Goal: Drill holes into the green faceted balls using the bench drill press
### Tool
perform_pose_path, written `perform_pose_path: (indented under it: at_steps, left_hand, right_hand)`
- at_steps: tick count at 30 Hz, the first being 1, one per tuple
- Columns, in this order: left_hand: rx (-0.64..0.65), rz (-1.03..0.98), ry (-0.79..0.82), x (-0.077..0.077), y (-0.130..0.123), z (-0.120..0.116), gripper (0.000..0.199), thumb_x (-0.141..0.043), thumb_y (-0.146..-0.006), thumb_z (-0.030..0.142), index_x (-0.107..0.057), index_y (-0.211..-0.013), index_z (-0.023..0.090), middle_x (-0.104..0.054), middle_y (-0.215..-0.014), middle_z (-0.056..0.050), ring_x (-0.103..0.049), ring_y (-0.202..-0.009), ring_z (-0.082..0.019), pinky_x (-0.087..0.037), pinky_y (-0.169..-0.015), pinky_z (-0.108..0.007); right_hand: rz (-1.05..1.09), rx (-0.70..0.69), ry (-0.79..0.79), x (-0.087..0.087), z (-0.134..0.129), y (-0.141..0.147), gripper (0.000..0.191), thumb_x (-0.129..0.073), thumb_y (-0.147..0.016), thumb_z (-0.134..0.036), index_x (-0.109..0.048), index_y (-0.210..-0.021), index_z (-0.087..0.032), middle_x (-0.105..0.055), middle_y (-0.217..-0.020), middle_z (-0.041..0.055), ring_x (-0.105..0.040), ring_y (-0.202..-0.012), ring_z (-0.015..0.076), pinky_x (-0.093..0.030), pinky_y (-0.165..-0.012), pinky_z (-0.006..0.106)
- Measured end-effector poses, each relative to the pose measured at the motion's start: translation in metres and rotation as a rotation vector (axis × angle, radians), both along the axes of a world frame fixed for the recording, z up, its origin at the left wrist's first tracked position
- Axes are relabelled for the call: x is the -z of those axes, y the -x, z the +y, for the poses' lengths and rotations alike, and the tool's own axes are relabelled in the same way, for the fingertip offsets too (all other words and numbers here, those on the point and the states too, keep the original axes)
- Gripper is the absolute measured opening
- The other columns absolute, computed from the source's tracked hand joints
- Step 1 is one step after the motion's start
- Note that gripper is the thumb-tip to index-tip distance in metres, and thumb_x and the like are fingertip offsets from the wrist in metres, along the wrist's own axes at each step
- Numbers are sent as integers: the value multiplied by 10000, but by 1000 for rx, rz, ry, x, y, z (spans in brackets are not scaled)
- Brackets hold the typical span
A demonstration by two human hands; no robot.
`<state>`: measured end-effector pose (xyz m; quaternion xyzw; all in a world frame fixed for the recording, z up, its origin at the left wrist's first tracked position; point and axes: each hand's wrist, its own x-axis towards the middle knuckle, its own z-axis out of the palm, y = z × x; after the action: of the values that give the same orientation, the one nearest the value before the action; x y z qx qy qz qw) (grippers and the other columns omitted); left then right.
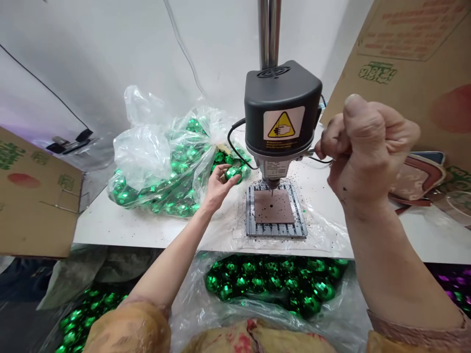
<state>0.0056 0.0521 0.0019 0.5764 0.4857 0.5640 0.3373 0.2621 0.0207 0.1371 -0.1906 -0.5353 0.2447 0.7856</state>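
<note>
My left hand (220, 188) pinches a shiny green faceted ball (232, 173) between thumb and fingers, left of the drill press (282, 110). More green balls lie just behind it, at the mouth of a clear plastic bag (143, 152). Raised on the right, my right hand (368, 137) is closed in a fist at the drill press's feed lever (308, 153); the fingers hide most of that lever. The drill bit (273, 192) points down over a brown square plate (285, 213) with a dark hole. This plate lies on the slotted metal base (300, 229).
Dark shavings are scattered around the base on the white table (128, 228). Below its front edge, an open plastic bag holds many green balls (257, 282). Cardboard boxes stand left (37, 196) and right (405, 44). A pouch (417, 176) lies behind my right arm.
</note>
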Motion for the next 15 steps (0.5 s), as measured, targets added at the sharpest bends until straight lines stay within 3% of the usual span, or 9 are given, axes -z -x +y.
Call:
perform_pose_path:
  at_steps: [3, 6, 11, 15]
  left_hand:
    - [186, 17, 66, -5, -13, -40, 538, -753, -826, 576, -640, -1219, 227, -697, -1082, -67, -672, -916, -179, -576, -798, -315]
    - [313, 20, 138, 8, -29, -62, 563, -743, -852, 553, -606, -1304, 247, -707, -1111, -75, -677, -990, -194, -568, -876, -334]
    - [283, -47, 187, 40, -47, -54, 592, -829, -774, 519, -591, -1211, 199, -707, -1101, -86, -677, -1029, -217, -543, -928, -370]
    - [243, 10, 161, 50, -51, -38, 611, -811, -778, 533, -598, -1237, 190, -717, -1132, -94, -676, -1027, -226, -535, -933, -377]
  right_hand:
    - [15, -3, -21, 1, 2, 1, 506, -720, -846, -367, -405, -483, -209, -269, -426, -56, -374, -393, 81, -249, -387, 299]
    - [20, -12, -52, 3, 5, 1, 505, -705, -863, -360, -395, -500, -194, -283, -436, -69, -357, -391, 46, -258, -390, 258]
    - [27, -37, -87, 4, 8, 1, 505, -697, -866, -371, -393, -511, -179, -332, -432, -69, -355, -390, 30, -257, -384, 234]
    - [0, -15, -86, 4, 6, 2, 546, -686, -870, -400, -362, -498, -167, -348, -440, -64, -350, -395, 17, -247, -395, 217]
